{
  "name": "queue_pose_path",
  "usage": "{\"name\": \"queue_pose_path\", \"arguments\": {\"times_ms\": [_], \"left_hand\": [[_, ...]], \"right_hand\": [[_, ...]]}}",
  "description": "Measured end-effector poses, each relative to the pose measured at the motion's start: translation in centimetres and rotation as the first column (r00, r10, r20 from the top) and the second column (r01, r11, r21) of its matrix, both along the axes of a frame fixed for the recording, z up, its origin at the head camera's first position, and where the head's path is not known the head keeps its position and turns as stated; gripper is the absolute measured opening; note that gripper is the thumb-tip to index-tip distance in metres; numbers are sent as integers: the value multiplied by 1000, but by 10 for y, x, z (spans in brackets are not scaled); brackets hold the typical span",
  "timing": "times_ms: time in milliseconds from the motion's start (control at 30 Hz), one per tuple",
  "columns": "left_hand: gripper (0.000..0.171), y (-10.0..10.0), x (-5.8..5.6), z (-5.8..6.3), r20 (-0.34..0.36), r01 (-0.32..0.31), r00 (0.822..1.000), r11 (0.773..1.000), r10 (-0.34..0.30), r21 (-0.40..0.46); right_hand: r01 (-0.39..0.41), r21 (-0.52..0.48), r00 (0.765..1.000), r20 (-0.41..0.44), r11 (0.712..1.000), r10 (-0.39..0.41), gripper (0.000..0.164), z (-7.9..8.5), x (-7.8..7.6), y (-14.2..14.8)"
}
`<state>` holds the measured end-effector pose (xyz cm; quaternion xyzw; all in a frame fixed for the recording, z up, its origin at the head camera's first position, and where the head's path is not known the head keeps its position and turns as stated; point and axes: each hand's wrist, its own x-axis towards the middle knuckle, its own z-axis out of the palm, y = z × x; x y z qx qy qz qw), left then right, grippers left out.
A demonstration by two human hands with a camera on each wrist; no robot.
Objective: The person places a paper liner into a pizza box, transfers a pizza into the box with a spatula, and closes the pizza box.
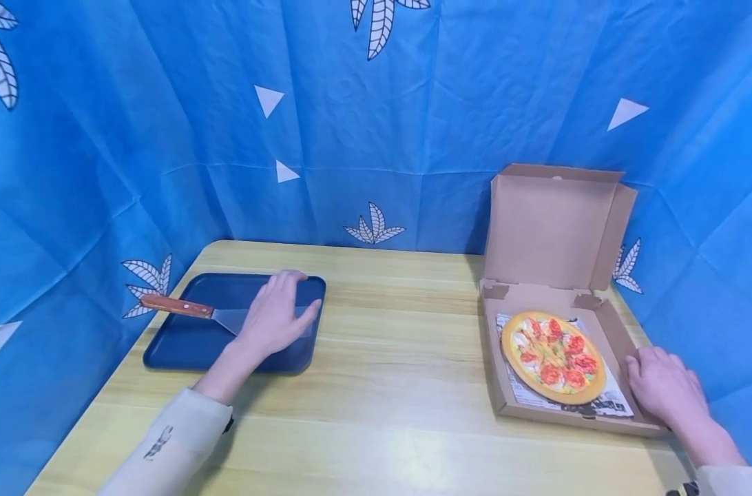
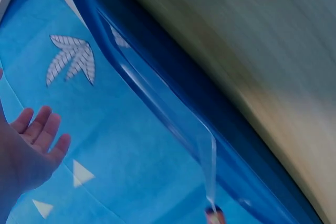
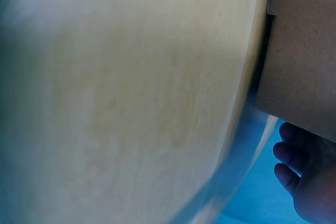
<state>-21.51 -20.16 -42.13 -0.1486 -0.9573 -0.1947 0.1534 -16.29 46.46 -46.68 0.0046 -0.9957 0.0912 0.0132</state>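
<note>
I count two hands, both mine: one left hand [image 1: 277, 313] and one right hand [image 1: 666, 386], with two sleeves [image 1: 174, 437]. Also recorded: one tray [image 1: 190, 344], one spatula [image 1: 193, 309], one cardboard box [image 1: 549, 227], one pizza [image 1: 554, 358], one table [image 1: 401, 344]. On the blue cloth [image 1: 376, 124], head view, I find five leaf prints [image 1: 374, 226] and four white triangles [image 1: 268, 100]. Red slices [image 1: 583, 363] lie too close for me to certify a number.

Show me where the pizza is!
In the head view, the pizza is at the right, on printed paper inside the open cardboard pizza box, beside the right hand.
</note>
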Motion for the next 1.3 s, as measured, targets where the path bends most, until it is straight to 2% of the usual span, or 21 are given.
{"name": "queue_pose_path", "arguments": {"times_ms": [333, 600, 900, 1300], "left_hand": [[61, 48, -7, -2, 40, 60, 997, 998, -59, -25], [62, 86, -12, -2, 43, 147, 989, 987, -144, -59], [63, 118, -14, -4, 102, 181, 980, 980, -172, -88], [66, 167, -19, -7, 126, 257, 962, 962, -244, -98]], "right_hand": [[-6, 6, 1000, -12, 1000, 6, 34, 0, 0, 1], [0, 7, 1000, -13, 1000, 0, 33, -1, 0, 2], [6, 6, 1000, -5, 1000, -6, 33, -1, -1, 0], [6, 13, 1000, 0, 1000, -6, 33, -1, -2, 1]]}}
